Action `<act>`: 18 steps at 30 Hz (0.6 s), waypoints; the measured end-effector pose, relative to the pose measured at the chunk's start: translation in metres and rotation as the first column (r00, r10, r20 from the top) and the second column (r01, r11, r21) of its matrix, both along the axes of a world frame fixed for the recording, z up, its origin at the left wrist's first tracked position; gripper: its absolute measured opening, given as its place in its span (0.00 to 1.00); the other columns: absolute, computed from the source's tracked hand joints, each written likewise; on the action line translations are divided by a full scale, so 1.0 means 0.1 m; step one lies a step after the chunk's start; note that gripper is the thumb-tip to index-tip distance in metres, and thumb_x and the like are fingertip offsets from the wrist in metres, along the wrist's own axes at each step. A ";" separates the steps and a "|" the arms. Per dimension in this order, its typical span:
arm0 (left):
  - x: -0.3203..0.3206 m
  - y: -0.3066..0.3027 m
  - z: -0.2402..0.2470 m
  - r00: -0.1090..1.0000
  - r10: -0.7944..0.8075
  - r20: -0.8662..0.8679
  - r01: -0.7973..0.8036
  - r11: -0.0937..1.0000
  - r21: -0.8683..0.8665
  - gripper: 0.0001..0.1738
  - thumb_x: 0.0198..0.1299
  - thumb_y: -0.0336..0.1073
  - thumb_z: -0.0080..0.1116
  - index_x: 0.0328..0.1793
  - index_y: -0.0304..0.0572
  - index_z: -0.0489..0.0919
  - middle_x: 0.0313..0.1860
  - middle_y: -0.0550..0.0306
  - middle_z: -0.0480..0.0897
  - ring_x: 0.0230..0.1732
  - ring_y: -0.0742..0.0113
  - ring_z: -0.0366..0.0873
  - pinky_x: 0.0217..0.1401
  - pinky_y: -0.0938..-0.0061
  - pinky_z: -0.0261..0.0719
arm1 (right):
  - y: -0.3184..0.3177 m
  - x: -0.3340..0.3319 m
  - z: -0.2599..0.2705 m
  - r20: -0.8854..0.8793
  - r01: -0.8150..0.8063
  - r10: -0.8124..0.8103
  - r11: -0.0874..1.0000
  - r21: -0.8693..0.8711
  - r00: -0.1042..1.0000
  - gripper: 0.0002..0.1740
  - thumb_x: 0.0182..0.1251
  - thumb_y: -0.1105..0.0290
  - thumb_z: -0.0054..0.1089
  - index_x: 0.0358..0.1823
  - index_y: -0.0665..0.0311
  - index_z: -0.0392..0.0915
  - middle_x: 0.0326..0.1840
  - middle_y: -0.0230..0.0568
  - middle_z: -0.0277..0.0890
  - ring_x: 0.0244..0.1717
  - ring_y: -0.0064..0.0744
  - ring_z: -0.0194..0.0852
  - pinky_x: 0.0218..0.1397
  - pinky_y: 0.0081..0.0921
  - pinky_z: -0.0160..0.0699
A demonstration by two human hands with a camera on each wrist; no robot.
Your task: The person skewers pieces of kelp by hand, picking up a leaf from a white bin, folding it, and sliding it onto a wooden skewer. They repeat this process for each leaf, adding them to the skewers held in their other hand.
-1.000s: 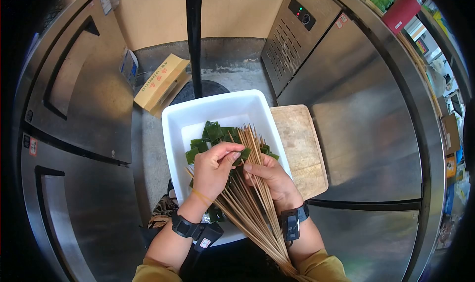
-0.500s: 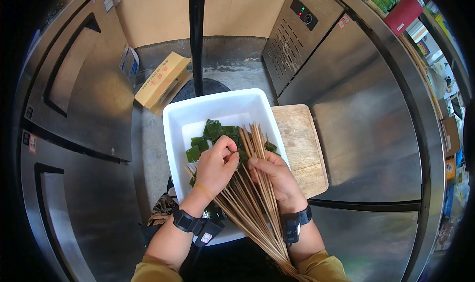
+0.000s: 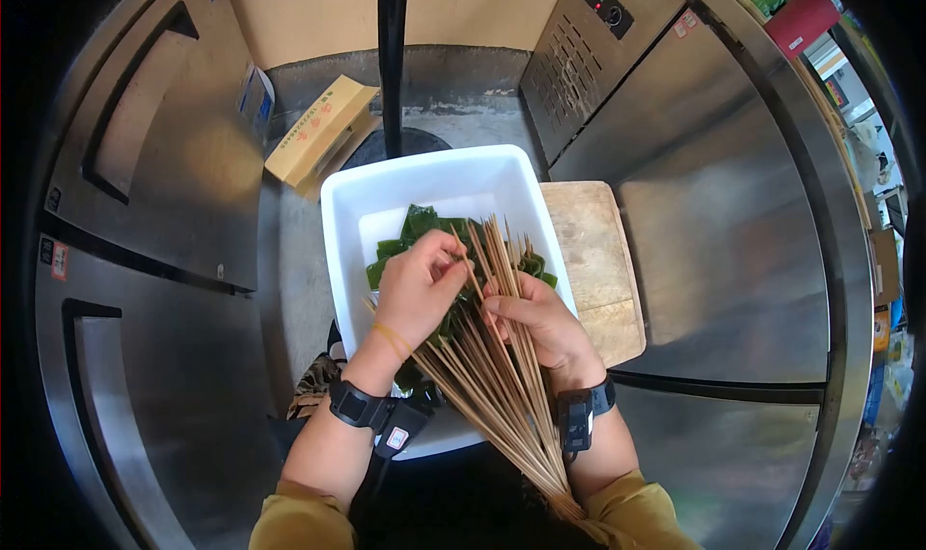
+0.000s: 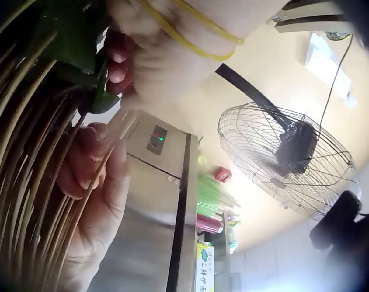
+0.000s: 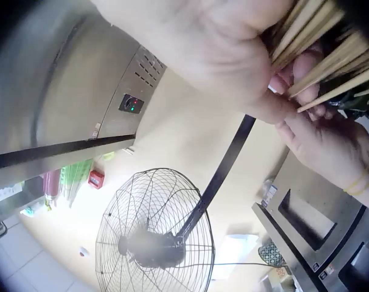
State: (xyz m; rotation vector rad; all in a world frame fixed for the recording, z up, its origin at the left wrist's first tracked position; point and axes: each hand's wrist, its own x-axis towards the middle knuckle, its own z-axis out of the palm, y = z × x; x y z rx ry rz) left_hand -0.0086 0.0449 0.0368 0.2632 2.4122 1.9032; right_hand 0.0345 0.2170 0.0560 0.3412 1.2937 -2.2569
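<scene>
My right hand (image 3: 545, 323) grips a fanned bundle of bamboo skewers (image 3: 502, 405), thumb across them, tips pointing away from me. Curled fingers of my left hand (image 3: 417, 285) pinch at the upper end of one skewer set off to the left of the bundle. Dark green, glossy kelp-like pieces (image 3: 421, 222) lie in a white plastic tub (image 3: 347, 203) beneath both hands. In the left wrist view a green piece (image 4: 104, 100) shows right beside my left fingertips. From the right wrist, several skewers (image 5: 336, 67) cross between my two hands, which hide part of them.
A wooden board (image 3: 593, 261) lies right of the tub. Beyond it stand steel cabinets (image 3: 723, 222), with more steel doors (image 3: 164, 376) on the left. A cardboard box (image 3: 323, 131) and a black pole (image 3: 393, 68) are behind the tub; a fan (image 5: 154, 237) hangs above.
The green piece that my left fingers pinched is no longer visible between them in the head view. My left hand has lifted slightly to a skewer's upper end; my right hand keeps hold of the bundle.
</scene>
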 end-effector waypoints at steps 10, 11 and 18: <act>-0.12 -0.42 0.27 0.947 -0.164 0.277 0.083 0.957 0.279 0.12 0.63 0.39 0.57 0.30 0.41 0.79 0.17 0.66 0.76 0.17 0.83 0.69 0.19 0.87 0.64 | 0.08 0.01 -0.01 0.061 0.069 -0.063 0.992 -0.104 0.996 0.07 0.60 0.79 0.55 0.40 0.65 0.71 0.26 0.35 0.74 0.17 0.16 0.63 0.19 0.12 0.59; -0.08 -0.46 0.34 0.900 -0.288 0.329 0.215 0.947 0.241 0.12 0.63 0.39 0.57 0.30 0.41 0.80 0.18 0.65 0.77 0.17 0.82 0.70 0.20 0.87 0.66 | 0.09 0.02 -0.01 0.069 0.080 -0.073 0.992 -0.099 0.995 0.08 0.60 0.79 0.55 0.41 0.65 0.71 0.26 0.35 0.74 0.17 0.17 0.63 0.19 0.12 0.59; 0.28 -0.55 0.38 0.500 -0.727 0.470 0.850 0.515 -0.107 0.08 0.57 0.34 0.57 0.35 0.38 0.84 0.27 0.55 0.84 0.27 0.66 0.82 0.30 0.76 0.77 | 0.15 0.00 -0.10 0.045 0.077 -0.067 0.957 -0.280 0.997 0.08 0.58 0.76 0.55 0.40 0.66 0.71 0.25 0.35 0.73 0.15 0.16 0.60 0.17 0.13 0.58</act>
